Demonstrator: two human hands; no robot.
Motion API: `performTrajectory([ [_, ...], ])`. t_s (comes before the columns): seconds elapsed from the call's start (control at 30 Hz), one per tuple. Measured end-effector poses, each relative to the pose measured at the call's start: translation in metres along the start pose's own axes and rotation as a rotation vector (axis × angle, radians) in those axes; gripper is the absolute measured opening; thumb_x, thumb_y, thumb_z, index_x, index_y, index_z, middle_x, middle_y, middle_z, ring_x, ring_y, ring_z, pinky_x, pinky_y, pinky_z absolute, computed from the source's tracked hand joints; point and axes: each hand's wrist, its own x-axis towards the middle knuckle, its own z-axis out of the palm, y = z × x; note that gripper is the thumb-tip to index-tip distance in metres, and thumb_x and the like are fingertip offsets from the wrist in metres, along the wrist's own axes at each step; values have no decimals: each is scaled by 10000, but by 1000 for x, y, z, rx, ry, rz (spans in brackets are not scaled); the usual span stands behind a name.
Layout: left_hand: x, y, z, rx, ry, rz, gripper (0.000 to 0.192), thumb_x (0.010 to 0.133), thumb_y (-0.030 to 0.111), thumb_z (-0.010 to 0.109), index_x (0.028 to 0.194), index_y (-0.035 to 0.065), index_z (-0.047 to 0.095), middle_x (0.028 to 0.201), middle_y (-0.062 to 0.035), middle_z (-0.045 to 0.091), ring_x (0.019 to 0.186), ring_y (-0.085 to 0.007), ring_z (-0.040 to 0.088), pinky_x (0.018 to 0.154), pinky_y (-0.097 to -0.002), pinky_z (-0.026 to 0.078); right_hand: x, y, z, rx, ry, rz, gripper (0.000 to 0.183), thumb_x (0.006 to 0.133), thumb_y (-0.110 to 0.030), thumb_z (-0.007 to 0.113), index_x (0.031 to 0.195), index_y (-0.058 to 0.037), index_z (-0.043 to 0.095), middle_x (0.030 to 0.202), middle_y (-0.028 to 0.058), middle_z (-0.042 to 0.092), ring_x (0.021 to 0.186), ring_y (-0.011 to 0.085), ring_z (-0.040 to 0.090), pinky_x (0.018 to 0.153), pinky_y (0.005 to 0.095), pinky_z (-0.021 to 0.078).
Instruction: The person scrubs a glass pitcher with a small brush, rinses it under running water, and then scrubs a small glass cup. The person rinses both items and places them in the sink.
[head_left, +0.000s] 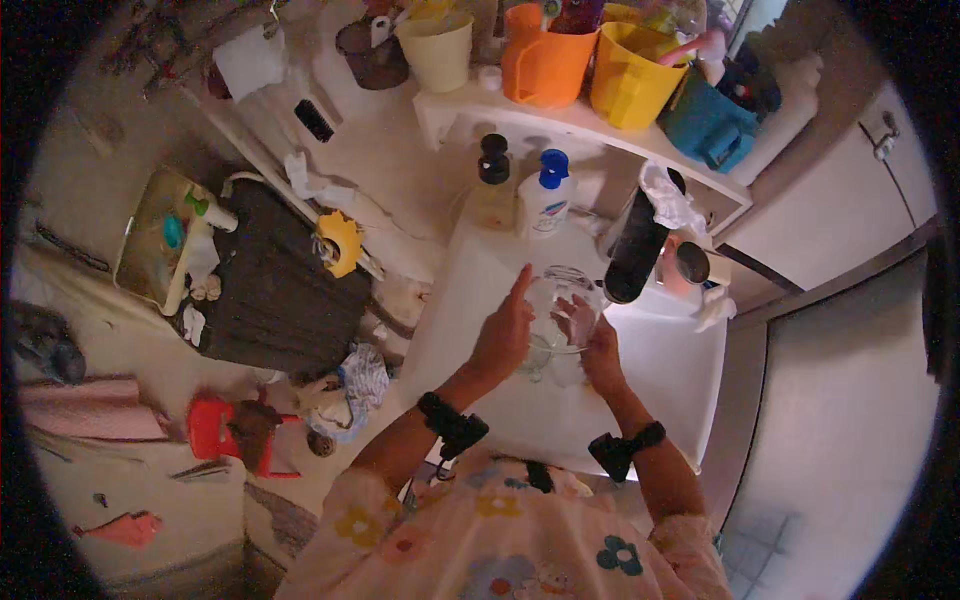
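A clear, round, ribbed container (566, 281), glass or plastic, is held between my two hands over the white basin or counter (480, 397). My left hand (510, 330) lies along its left side with the index finger pointing up. My right hand (596, 341) is at its right side, and the fingers show through the clear wall. Below the container are more clear, rounded shapes, too blurred to name. Just beyond stand a white bottle with a blue cap (546, 199) and a clear bottle with a black cap (493, 187).
On the shelf stand an orange pitcher (546, 64), a yellow pitcher (634, 79) and a teal pitcher (709, 127). A black cylindrical object (637, 251) leans close beyond my right hand. At left are a dark brown cabinet top (277, 292), a tray (139, 262) and a red stool (206, 427).
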Motion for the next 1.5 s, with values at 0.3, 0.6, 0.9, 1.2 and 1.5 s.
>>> performTrajectory([
  [0.3, -1, 31, -68, 10, 111, -51, 358, 774, 37, 420, 1095, 32, 264, 563, -155, 511, 485, -290, 544, 429, -382, 432, -48, 6, -62, -1672, -291, -37, 341, 705, -97, 515, 1046, -96, 493, 964, 110, 525, 953, 235, 490, 913, 401, 316],
  [0.6, 62, 123, -133, -275, -269, -405, 208, 751, 121, 437, 844, -64, 451, 489, -132, 486, 317, -164, 465, 290, -288, 421, -57, 27, -88, -2183, -754, -56, 271, 618, -87, 505, 875, -146, 564, 809, 45, 555, 846, 196, 514, 898, 379, 296],
  [0.9, 133, 146, -103, -156, -748, -459, 298, 704, 244, 480, 869, 7, 552, 471, -66, 438, 327, -115, 407, 322, -290, 390, -57, -28, -44, -1908, -550, -170, 275, 623, -89, 520, 897, -110, 531, 818, 72, 561, 821, 232, 512, 692, 384, 401],
  [1.2, 158, 162, -80, 27, -868, -534, 311, 677, 172, 490, 891, -48, 535, 463, -83, 434, 327, -108, 358, 356, -325, 402, -38, -37, -24, -2022, -477, -258, 180, 629, -44, 473, 790, -88, 542, 709, 49, 548, 767, 199, 528, 671, 325, 410],
  [1.5, 146, 169, -85, 53, -808, -502, 407, 736, 326, 472, 938, -28, 463, 553, -99, 491, 326, -123, 378, 361, -301, 406, -41, -43, -12, -1906, -410, -368, 286, 581, -23, 525, 859, -94, 525, 769, 48, 560, 827, 219, 511, 821, 411, 348],
])
